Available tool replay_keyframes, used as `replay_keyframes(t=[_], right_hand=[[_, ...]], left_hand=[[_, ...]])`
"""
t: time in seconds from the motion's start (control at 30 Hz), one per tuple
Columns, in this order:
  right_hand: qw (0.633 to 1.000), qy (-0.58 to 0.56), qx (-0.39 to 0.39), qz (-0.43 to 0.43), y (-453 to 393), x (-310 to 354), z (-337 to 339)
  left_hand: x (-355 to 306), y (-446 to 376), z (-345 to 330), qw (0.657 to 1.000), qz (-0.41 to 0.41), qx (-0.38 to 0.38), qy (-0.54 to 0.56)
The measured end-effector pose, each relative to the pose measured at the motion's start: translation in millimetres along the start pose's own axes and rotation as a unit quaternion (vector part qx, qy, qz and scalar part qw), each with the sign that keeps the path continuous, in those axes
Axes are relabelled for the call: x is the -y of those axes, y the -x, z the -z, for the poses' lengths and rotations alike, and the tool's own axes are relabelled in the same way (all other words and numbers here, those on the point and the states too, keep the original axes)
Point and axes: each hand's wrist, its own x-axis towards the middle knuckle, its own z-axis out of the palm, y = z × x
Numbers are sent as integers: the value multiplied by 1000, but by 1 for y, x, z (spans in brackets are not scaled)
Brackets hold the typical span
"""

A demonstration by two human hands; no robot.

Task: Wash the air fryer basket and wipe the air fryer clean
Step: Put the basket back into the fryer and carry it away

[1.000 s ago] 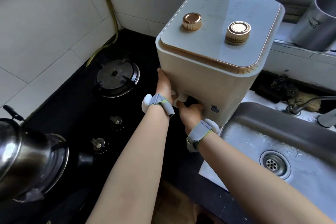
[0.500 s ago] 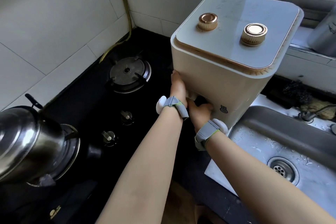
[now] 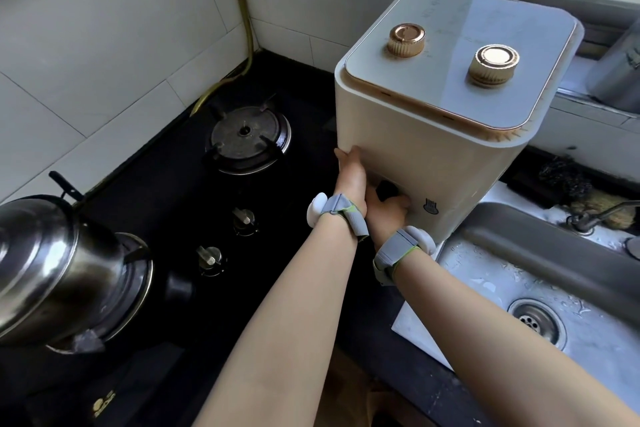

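Head view: the air fryer (image 3: 433,135) stands upright on the desk (image 3: 367,315), between the gas hob (image 3: 221,191) on its left and the sink (image 3: 540,274) on its right. Its front face turns toward the person. Low on that face is a dark recess (image 3: 386,189), which I judge to be the pull for the air fryer basket; the basket itself sits inside the body and cannot be seen.

The right hand (image 3: 389,215) is at this recess, its fingers curled into it from below, gripping the pull. The left hand (image 3: 351,170) lies flat against the fryer's left front corner, fingers straight and pressing, bracing the body.

The coming move likely turns on one line: the basket should slide straight out of the front face, toward the person, so the right hand pulls back along its own forearm while the left holds the fryer against that pull. The sink is just beside the fryer, on the right hand's side.
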Motion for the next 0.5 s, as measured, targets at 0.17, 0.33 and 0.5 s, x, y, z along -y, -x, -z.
replay_keyframes(t=[0.17, 0.33, 0.5], right_hand=[[1000, 4, 14, -3, -1, 1, 4], [999, 9, 36, -10, 2, 4, 9], [997, 38, 60, 13, 7, 5, 24]], left_hand=[[3, 1, 1, 999, -7, 21, -23], [4, 8, 3, 1000, 5, 14, -14], [2, 18, 7, 993, 21, -52, -109]])
